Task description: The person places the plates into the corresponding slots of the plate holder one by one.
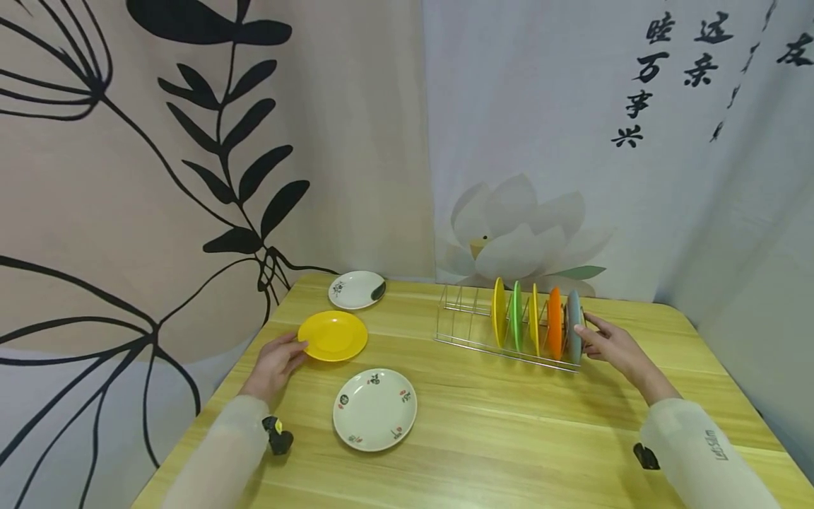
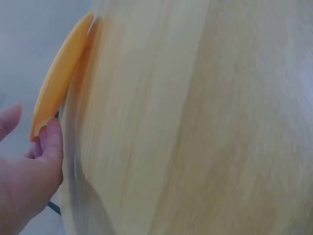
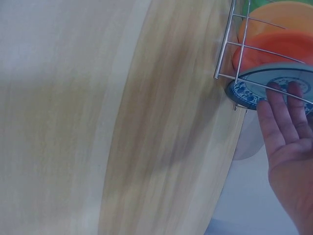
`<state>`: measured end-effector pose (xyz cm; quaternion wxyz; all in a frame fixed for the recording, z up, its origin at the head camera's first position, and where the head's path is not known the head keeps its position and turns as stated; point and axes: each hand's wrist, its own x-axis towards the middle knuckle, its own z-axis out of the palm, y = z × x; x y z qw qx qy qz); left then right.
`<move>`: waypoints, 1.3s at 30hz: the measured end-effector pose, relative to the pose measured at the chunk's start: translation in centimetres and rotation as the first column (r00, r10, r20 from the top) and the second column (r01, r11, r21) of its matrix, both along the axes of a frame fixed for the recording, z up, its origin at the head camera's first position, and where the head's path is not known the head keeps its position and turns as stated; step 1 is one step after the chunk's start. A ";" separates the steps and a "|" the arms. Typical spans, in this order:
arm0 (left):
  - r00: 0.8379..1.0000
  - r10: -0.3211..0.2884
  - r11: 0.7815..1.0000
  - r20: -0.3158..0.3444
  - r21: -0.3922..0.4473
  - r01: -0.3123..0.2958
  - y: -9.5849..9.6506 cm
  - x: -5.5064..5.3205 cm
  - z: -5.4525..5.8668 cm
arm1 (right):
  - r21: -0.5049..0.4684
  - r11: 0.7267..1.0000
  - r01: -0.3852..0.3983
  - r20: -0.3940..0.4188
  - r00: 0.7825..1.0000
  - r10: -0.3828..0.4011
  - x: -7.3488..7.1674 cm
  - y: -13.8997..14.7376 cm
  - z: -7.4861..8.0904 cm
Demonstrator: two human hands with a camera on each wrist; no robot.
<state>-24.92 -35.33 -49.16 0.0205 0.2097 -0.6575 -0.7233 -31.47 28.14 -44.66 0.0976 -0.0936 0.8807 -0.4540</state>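
Observation:
A yellow plate (image 1: 333, 336) lies on the table at the left. My left hand (image 1: 276, 362) is at its left rim; the left wrist view shows the fingers (image 2: 55, 139) at the edge and the thumb apart from it. At the right end of a wire dish rack (image 1: 470, 345) stands a grey-blue plate (image 1: 574, 329) on edge, its blue-and-white pattern showing in the right wrist view. Against its outer face, my right hand (image 1: 613, 348) rests with fingers (image 3: 283, 117) extended. Beside it in the rack stand an orange plate (image 1: 555, 325) and several yellow and green ones.
A white plate with small prints (image 1: 375, 410) lies on the table in front of the yellow one. Behind that, near the back edge, is a small white dish (image 1: 357, 290). Curtains (image 1: 356, 141) hang close behind the table (image 1: 483, 438).

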 end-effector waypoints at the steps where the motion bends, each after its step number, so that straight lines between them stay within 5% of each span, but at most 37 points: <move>1: 1.000 0.002 1.000 -0.005 0.008 -0.002 0.1 -0.1 0.0 | -0.004 1.000 0.002 0.001 1.000 -0.002 0.0 0.0 0.0; 14: 0.999 0.046 0.994 -0.021 0.096 -0.044 0.6 -0.3 0.2 | 0.001 1.000 -0.009 -0.011 1.000 0.009 0.0 -0.2 -0.1; 25: 0.995 -0.056 0.977 -0.085 0.200 0.073 2.3 -0.6 0.1 | 0.012 1.000 -0.013 -0.009 1.000 0.014 0.3 0.0 0.1; 39: 0.998 0.017 0.980 -0.065 0.197 -0.004 3.6 -1.6 -0.2 | 0.014 1.000 -0.017 -0.031 0.999 0.017 0.1 0.1 -0.1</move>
